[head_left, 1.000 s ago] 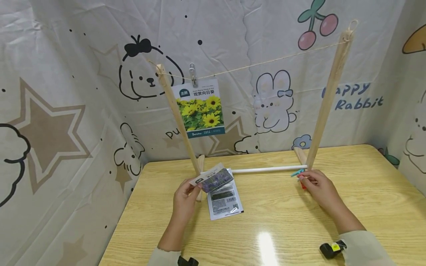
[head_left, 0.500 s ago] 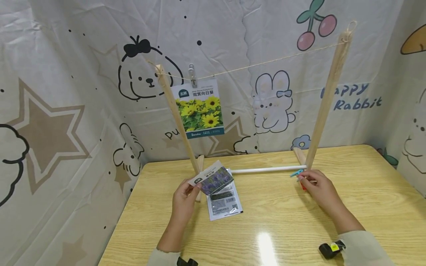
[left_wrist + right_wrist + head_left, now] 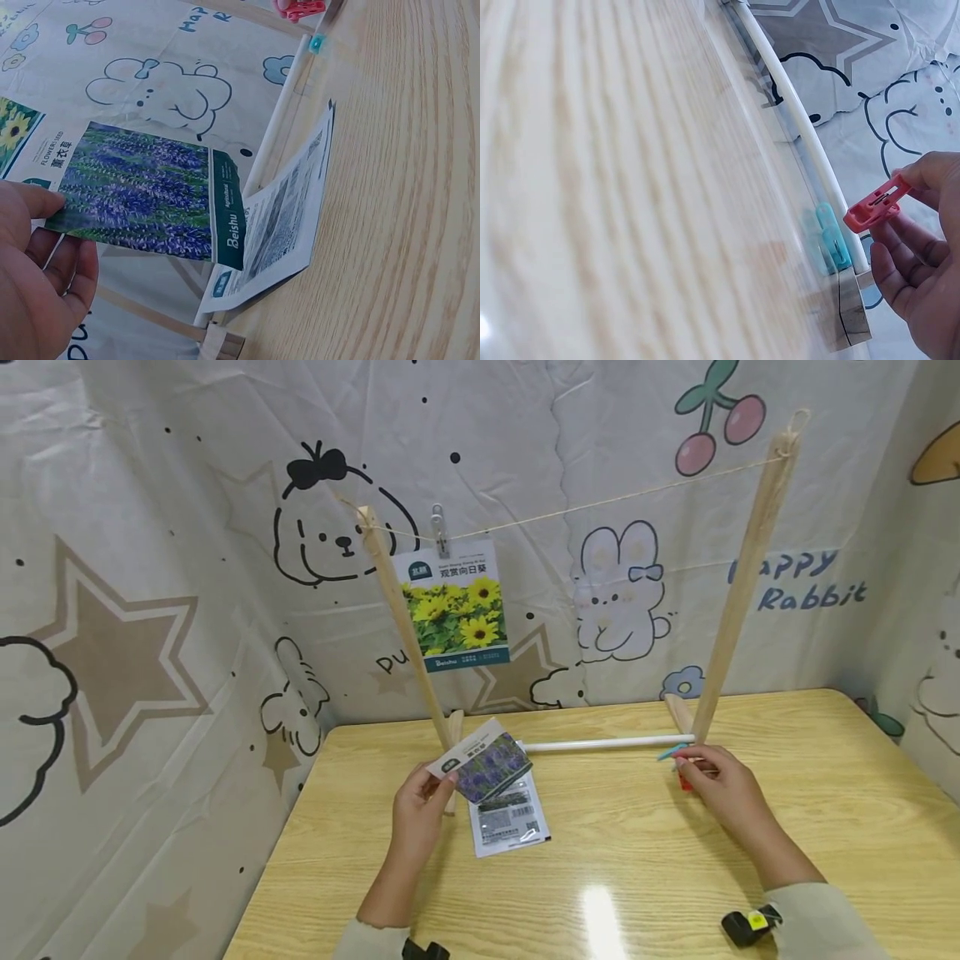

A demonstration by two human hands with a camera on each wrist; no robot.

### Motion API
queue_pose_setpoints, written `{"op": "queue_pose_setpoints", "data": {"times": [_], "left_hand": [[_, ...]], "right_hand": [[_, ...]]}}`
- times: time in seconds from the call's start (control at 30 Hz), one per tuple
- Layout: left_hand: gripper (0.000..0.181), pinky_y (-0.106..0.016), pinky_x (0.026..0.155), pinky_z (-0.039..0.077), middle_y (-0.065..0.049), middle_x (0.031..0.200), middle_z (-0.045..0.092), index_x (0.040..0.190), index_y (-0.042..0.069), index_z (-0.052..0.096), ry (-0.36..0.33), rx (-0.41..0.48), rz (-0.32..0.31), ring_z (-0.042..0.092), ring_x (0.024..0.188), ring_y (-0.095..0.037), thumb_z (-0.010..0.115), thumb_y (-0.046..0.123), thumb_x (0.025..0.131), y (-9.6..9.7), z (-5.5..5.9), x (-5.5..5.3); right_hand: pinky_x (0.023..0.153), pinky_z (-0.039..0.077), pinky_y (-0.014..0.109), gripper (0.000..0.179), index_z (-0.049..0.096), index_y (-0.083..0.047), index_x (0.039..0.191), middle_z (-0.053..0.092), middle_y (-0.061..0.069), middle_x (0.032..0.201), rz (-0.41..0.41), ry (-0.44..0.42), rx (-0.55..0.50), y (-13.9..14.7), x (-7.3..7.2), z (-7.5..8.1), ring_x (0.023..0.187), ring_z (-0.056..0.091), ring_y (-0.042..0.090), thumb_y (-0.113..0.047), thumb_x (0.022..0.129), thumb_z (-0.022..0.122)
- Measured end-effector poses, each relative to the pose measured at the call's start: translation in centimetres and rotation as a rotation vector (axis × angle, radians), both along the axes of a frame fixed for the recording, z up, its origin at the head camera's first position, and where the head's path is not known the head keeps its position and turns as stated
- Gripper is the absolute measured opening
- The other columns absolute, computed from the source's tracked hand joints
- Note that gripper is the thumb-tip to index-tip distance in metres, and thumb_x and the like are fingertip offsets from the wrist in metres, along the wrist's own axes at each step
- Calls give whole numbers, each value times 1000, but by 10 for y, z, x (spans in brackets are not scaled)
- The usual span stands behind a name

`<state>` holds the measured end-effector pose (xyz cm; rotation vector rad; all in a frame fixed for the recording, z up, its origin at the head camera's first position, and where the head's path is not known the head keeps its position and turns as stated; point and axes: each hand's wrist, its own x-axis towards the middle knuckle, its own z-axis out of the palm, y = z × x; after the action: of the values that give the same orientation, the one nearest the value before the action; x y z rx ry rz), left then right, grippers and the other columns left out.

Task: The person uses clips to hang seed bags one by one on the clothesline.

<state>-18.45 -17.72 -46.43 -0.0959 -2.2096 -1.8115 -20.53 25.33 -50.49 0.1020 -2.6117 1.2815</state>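
My left hand [image 3: 420, 802] pinches a lavender seed packet [image 3: 142, 195] by its top end between thumb and fingers. The packet's purple flower picture faces up, and it overlaps a second, silver-backed seed packet [image 3: 510, 827] that leans with its printed back showing. My right hand [image 3: 716, 781] pinches a red clothespin [image 3: 877, 206] between thumb and forefinger, near the foot of the right post. Beside it on the table lies a turquoise clothespin [image 3: 832, 236]. A sunflower seed packet [image 3: 461, 618] hangs from the string [image 3: 600, 506] under a metal-looking clip [image 3: 439, 531].
Two wooden posts, the left one [image 3: 405, 618] and the right one [image 3: 750, 577], hold the string above the table [image 3: 637, 843]. A white rod [image 3: 607, 743] joins them low down. Behind hangs a printed cloth [image 3: 525, 427].
My left hand has turned the lavender packet so that more of its front shows. My right hand stays almost in place with the red clothespin.
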Motion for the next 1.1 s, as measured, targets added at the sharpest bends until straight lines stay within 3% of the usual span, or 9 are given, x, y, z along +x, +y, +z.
{"op": "queue_pose_setpoints", "data": {"times": [0.37, 0.63, 0.9, 1.1], "left_hand": [[25, -20, 87, 52, -14, 111, 70, 119, 4, 69, -21, -11, -3, 65, 99, -10, 68, 16, 97, 2, 3, 3], [25, -21, 67, 52, -12, 108, 71, 120, 9, 69, -45, 4, -12, 64, 92, -12, 68, 18, 97, 3, 6, 6], [27, -20, 60, 50, -17, 105, 71, 119, 5, 69, -54, 15, -24, 63, 85, -13, 70, 18, 96, 7, 9, 6], [26, -22, 61, 52, -14, 103, 72, 120, 8, 69, -70, 7, -23, 64, 85, -15, 70, 19, 96, 7, 9, 5]], "right_hand": [[72, 50, 13, 31, 69, -6, 119, 61, 14, 118, 12, 16, 3, -1, -2, -3, 88, 50, -19, -30, 104, 57], [70, 50, 18, 31, 69, -11, 122, 61, 11, 117, 31, 8, 7, -1, 0, -2, 89, 52, -16, -33, 105, 56], [66, 49, 20, 30, 69, -12, 123, 61, 11, 112, 20, 13, 15, -4, 2, 3, 85, 53, -10, -33, 105, 56], [66, 50, 22, 33, 68, -13, 125, 62, 12, 116, 31, -12, -5, -4, 4, 6, 87, 54, -11, -36, 104, 56]]}}
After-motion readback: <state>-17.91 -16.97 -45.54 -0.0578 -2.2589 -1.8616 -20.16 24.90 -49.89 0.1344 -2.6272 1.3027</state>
